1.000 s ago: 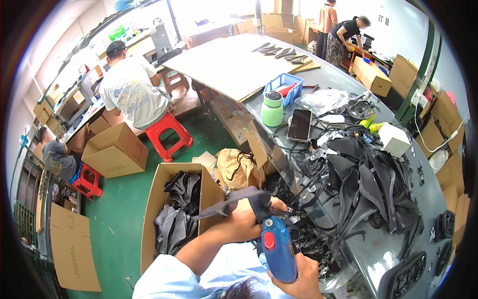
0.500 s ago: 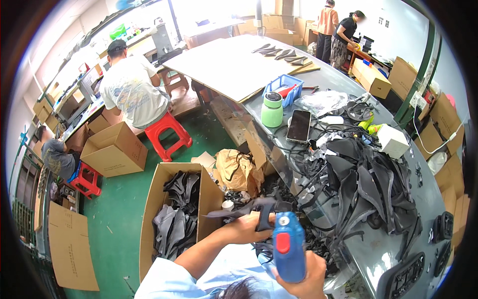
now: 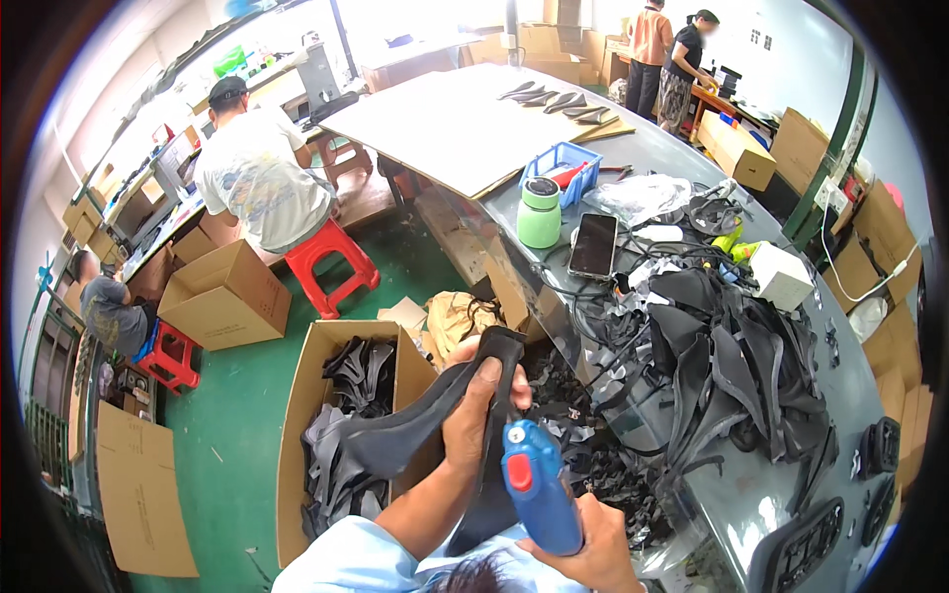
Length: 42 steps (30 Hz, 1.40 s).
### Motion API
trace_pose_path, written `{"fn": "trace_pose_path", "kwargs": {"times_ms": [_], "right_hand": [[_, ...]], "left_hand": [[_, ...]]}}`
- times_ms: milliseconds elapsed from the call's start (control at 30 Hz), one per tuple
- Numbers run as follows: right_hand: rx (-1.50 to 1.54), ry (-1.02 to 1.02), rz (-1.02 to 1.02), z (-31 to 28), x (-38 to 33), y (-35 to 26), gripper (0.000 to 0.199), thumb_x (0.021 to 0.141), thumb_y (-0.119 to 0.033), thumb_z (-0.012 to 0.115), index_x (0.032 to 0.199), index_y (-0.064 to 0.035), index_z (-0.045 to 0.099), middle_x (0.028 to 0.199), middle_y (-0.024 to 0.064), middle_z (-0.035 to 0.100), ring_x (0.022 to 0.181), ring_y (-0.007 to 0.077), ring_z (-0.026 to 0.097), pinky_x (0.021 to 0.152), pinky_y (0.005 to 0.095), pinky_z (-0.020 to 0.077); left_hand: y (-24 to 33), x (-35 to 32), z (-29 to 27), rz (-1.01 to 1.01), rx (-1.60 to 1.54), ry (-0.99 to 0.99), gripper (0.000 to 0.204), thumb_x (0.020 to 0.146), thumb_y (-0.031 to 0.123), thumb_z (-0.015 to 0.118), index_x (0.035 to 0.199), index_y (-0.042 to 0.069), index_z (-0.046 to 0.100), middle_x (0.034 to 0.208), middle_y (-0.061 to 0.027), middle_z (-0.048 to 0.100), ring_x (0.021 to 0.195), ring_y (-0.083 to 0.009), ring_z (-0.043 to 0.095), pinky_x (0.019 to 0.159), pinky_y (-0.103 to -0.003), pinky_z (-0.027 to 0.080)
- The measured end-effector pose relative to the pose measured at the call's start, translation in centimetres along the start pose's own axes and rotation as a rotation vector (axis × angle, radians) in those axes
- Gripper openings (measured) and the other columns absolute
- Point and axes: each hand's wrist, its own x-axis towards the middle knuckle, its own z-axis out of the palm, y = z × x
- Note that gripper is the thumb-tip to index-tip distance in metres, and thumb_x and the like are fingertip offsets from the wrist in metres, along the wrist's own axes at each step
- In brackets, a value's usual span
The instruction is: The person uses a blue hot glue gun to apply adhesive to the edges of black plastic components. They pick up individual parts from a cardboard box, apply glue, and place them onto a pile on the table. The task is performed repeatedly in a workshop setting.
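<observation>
My left hand point(image 3: 469, 420) is closed round a black, curved, padded piece point(image 3: 390, 440), which spreads into two long arms from its narrow top. In my right hand point(image 3: 597, 546) is a blue handheld power tool point(image 3: 544, 499) with a red button. Its front end is up against the black piece, close to my left fingers; the tip itself is hidden. Beside my left forearm stands an open cardboard box point(image 3: 287, 445) holding similar black pieces point(image 3: 361, 381). A large heap of black pieces point(image 3: 732, 356) lies on the grey table to the right.
On the grey table point(image 3: 751, 484) are a phone point(image 3: 593, 245), a green bottle point(image 3: 539, 215), a blue basket point(image 3: 578, 158) and a white box point(image 3: 781, 277). Black scraps point(image 3: 613, 474) lie below its edge. A person on a red stool point(image 3: 331, 267) sits at left; others work farther off.
My left hand has lifted the black piece and turned it, so both long arms now show. The blue tool has moved slightly left and tilted, with my right hand still round it.
</observation>
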Motion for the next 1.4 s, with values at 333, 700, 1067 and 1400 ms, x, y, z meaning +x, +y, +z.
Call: {"fn": "trace_pose_path", "kwargs": {"times_ms": [333, 700, 1067, 1400], "right_hand": [[-0.229, 0.041, 0.079, -0.5, -0.9, 1.7, 0.047, 0.057, -0.028, 0.082, 0.074, -0.004, 0.044, 0.057, 0.0132, 0.048, 0.052, 0.0333, 0.052, 0.048, 0.0398, 0.0404], [-0.199, -0.041, 0.029, -1.2, -0.6, 1.9, 0.041, 0.057, -0.023, 0.08, 0.075, -0.0038, 0.048, 0.058, 0.0087, 0.053, 0.05, 0.0274, 0.055, 0.049, 0.0368, 0.0432], [-0.224, -0.054, 0.053, -1.4, -1.5, 3.3, 0.046, 0.055, -0.026, 0.082, 0.069, -0.0044, 0.044, 0.055, 0.0105, 0.049, 0.048, 0.0286, 0.052, 0.047, 0.0364, 0.0403], [-0.378, -0.117, 0.006, -1.6, -2.9, 4.2, 0.04, 0.056, -0.024, 0.078, 0.068, -0.0063, 0.044, 0.053, 0.0086, 0.049, 0.047, 0.0279, 0.05, 0.047, 0.0369, 0.0386]], "left_hand": [[2.9, -1.2, -1.9, -0.07, 0.19, -0.21, 0.039, 0.084, 0.016, 0.061, 0.116, -0.001, 0.044, 0.08, -0.0143, 0.06, 0.063, -0.0162, 0.059, 0.057, -0.026, 0.05], [3.6, -1.5, -1.1, -0.06, 0.424, -0.246, 0.029, 0.083, 0.008, 0.06, 0.109, -0.003, 0.051, 0.083, -0.0138, 0.062, 0.071, -0.0152, 0.06, 0.062, -0.027, 0.05], [7.7, 0.1, -0.3, -0.609, 0.606, -0.34, 0.031, 0.079, 0.01, 0.064, 0.106, -0.003, 0.059, 0.078, -0.0067, 0.062, 0.067, -0.0097, 0.058, 0.054, -0.021, 0.043], [9.2, 1.1, 0.0, -0.714, 0.726, -0.379, 0.029, 0.074, 0.005, 0.066, 0.101, -0.004, 0.063, 0.081, -0.0091, 0.064, 0.068, -0.0137, 0.06, 0.061, -0.025, 0.046]]}}
